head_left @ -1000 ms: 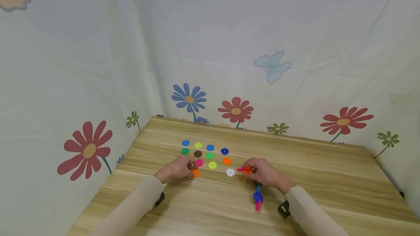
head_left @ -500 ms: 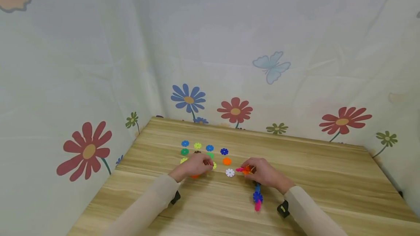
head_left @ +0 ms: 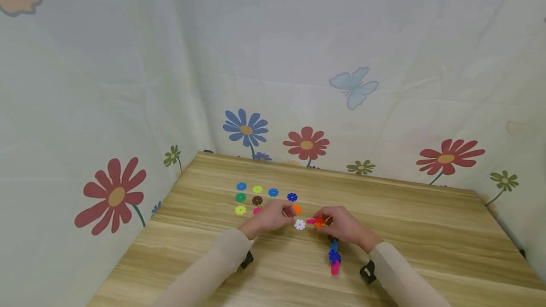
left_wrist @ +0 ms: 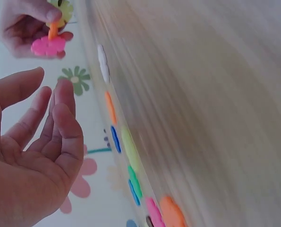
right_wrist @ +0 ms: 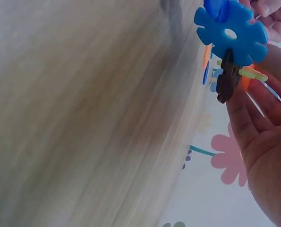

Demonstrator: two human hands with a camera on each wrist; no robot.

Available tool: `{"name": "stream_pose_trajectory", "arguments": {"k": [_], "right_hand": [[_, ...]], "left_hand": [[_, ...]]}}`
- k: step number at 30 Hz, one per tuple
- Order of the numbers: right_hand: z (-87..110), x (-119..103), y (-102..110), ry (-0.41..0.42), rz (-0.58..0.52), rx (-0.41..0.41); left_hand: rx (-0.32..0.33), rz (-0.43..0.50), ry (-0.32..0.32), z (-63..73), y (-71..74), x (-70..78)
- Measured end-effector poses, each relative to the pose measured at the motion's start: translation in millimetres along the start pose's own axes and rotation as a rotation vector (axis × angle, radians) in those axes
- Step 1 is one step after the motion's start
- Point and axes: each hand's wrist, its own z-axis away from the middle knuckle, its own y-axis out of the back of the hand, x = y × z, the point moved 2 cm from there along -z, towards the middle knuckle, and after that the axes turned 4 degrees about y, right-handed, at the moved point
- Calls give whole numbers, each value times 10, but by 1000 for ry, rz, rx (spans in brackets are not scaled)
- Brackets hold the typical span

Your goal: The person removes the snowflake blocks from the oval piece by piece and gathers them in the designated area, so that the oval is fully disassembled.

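My right hand [head_left: 344, 226] pinches a chain of interlocking flower-shaped plastic discs. A pink disc [left_wrist: 48, 46] and an orange one stick out at its left end. In the right wrist view, a light blue disc [right_wrist: 246, 29], a brown disc [right_wrist: 227, 79] and a yellow disc [right_wrist: 254, 74] join at the fingers. The chain hangs toward the front, with a dark blue disc [head_left: 334, 257] and a pink end disc [head_left: 335, 268]. My left hand [head_left: 273, 217] hovers over the loose discs, fingers loosely bent and holding nothing. Just beside its fingertips lies a white disc [head_left: 300, 224].
Loose discs lie in rows on the wooden table [head_left: 409, 217], including an orange disc [head_left: 297, 210], a brown disc [head_left: 257, 200] and a yellow-green disc [head_left: 241, 210]. The left hand hides several others. Flower-printed cloth [head_left: 273, 84] rises behind the table's back edge.
My left hand has moved right across the loose discs, from the orange one at the left to beside the white one. The right hand and its chain have stayed nearly still.
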Motion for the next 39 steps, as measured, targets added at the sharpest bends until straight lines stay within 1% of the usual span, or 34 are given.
{"name": "stream_pose_trajectory", "arguments": {"k": [4, 7, 12, 15, 18, 22, 25, 27, 32, 36, 39], "right_hand": [[1, -4, 1, 11, -8, 18], [-1, 0, -3, -1, -17, 16], [-12, 5, -12, -21, -26, 9], [-15, 7, -18, -16, -24, 8], [-11, -1, -21, -8, -25, 8], [-9, -27, -16, 20, -27, 17], [-13, -35, -15, 37, -20, 20], [-15, -30, -21, 38, -18, 21], [-11, -4, -40, -4, -21, 9], [1, 24, -38, -59, 2, 8], [13, 35, -32, -81, 9, 11]], "left_hand": [[-3, 43, -28, -29, -72, 68], [4, 40, -49, -46, -112, 98], [13, 35, -64, -62, -153, 127], [23, 28, -76, -75, -175, 141], [39, -1, -83, -104, -211, 140], [77, -49, -124, -131, -265, 160], [102, -66, -148, -143, -303, 183], [109, -64, -144, -148, -321, 191], [117, -54, -126, -151, -335, 186], [120, -46, -129, -141, -326, 202], [120, -51, -127, -135, -321, 214]]}}
